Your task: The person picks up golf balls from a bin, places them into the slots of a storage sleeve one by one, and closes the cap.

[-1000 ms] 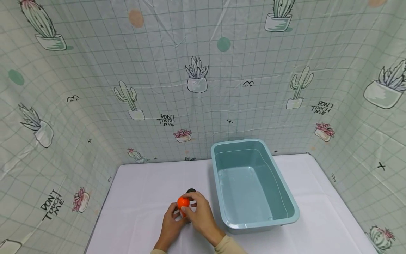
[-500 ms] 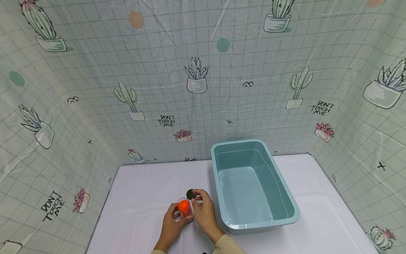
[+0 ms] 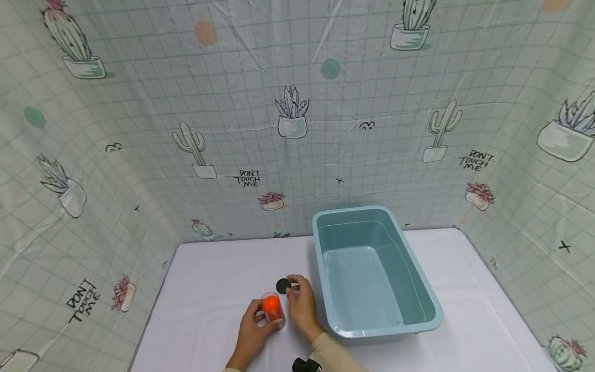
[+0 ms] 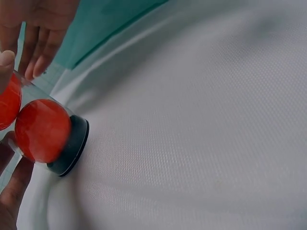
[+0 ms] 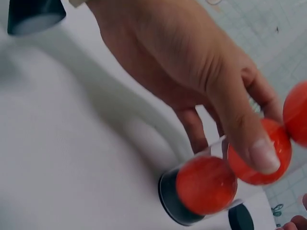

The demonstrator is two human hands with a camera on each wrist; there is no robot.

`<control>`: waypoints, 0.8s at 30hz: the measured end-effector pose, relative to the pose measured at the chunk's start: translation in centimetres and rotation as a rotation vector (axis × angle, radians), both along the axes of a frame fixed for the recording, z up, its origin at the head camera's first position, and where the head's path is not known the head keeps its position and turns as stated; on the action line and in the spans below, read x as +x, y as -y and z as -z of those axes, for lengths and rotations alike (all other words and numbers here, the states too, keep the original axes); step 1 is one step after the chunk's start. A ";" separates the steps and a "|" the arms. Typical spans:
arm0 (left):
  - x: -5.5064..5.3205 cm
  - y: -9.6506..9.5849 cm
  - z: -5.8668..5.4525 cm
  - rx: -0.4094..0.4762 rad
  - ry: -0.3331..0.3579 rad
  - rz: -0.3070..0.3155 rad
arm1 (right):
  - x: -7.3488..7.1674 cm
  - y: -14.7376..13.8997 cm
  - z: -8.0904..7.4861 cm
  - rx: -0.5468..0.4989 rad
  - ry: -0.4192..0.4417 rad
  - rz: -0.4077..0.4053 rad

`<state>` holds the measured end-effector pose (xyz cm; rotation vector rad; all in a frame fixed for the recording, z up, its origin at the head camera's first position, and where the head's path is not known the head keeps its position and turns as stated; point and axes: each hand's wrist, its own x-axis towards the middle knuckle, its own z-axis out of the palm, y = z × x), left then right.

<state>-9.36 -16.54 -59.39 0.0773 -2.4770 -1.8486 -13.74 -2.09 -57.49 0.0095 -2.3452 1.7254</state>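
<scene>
In the head view my left hand (image 3: 252, 330) grips a clear tube (image 3: 281, 322) with a black base, standing on the white cloth. Orange-red balls are stacked inside; the right wrist view shows the bottom ball (image 5: 206, 185), a middle ball (image 5: 261, 151) behind the left thumb, and a top ball (image 5: 297, 112). A dark round lid (image 3: 283, 285) lies just beyond the tube. My right hand (image 3: 303, 308) is beside it, thumb and forefinger near its right edge; the right wrist view shows a gap between fingertips (image 5: 296, 224) and lid. In the left wrist view, the left fingers (image 4: 14, 189) hold the tube's side.
A blue-green basin (image 3: 437, 318) stands close to the right of my right hand. The white-covered table (image 3: 209, 279) ends at a cactus-print curtain (image 3: 325, 155) behind and at both sides. A black wrist camera (image 3: 306, 365) is at my right sleeve.
My right hand has left the top of the tube and the balls, moving right to the lid's edge. The top ball sits lower in the tube. My left hand keeps its grip.
</scene>
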 end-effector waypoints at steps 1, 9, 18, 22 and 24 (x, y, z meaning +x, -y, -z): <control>0.0 0.1 0.0 -0.004 -0.001 0.000 | -0.2 0.1 0.2 0.004 0.001 0.007; 0.2 0.5 0.4 -0.025 -0.048 -0.011 | -1.3 0.5 1.5 0.089 -0.109 0.046; 0.4 0.2 0.2 0.004 -0.060 -0.004 | -2.8 0.4 2.3 0.135 -0.020 -0.020; 0.4 0.2 0.0 0.008 -0.022 -0.007 | -3.0 0.4 2.9 0.183 -0.010 -0.071; 0.4 0.3 -0.1 0.001 -0.012 -0.007 | -3.1 0.6 3.2 0.201 -0.016 -0.083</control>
